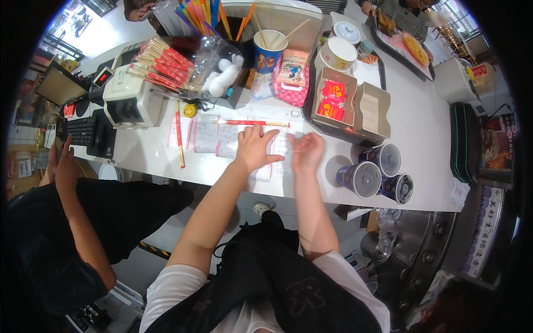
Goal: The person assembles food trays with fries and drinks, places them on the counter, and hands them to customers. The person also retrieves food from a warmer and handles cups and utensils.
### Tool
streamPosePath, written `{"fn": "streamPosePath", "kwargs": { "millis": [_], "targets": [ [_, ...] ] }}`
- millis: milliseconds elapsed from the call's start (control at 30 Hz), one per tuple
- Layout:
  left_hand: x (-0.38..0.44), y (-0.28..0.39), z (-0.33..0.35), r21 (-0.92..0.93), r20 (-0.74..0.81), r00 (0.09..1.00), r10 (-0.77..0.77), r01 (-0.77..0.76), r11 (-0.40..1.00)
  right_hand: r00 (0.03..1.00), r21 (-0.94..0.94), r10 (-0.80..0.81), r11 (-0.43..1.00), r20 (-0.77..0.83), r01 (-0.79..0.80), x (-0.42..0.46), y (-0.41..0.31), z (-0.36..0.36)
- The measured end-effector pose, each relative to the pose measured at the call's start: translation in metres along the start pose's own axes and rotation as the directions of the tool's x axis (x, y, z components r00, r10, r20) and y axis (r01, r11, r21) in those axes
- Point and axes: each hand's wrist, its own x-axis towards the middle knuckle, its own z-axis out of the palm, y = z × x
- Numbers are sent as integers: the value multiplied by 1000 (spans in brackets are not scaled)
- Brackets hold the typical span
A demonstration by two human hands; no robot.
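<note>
My left hand (255, 149) rests over printed paper slips (207, 134) on the white counter, its thumb and fingers spread. Just above its fingertips lies a pair of chopsticks in a red paper sleeve (254, 123). To its right, my right hand (307, 150) is blurred, with curled fingers near the slips' right edge; whether it holds anything is unclear. Another sleeved pair of chopsticks (179, 135) lies farther left. Several lidded cups (359, 180) stand to the right of my right hand. Beyond them, a cardboard box (335, 98) holds red packets (333, 93).
A co-worker (79, 216) stands at the left, holding a phone. Along the counter's back are a white machine (127, 98), bundled chopsticks (164, 62), plastic spoons (227, 75) and a paper cup (268, 52). Someone handles a black food tray (402, 52) at the upper right.
</note>
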Motion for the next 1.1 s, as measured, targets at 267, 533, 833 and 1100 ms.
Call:
{"fn": "streamPosePath", "kwargs": {
  "millis": [267, 533, 833, 1100],
  "targets": [
    [-4, 1, 0, -9, -24, 999, 24, -25, 1000, 951, -14, -292, 956, -105, 292, 13, -20, -31],
    [-33, 11, -31, -157, -136, 989, 51, -72, 985, 946, -244, -172, 939, 275, 242, -84, -45, -25],
    [-256, 15, -80, -470, -269, 947, -174, 28, 882, 953, -481, -163, 834, 254, 271, -174, -57, -85],
    [-360, 9, -106, -467, -309, 883, -352, 182, 865, 948, -547, -50, 806, 313, 224, -194, -28, -70]
  ]
}}
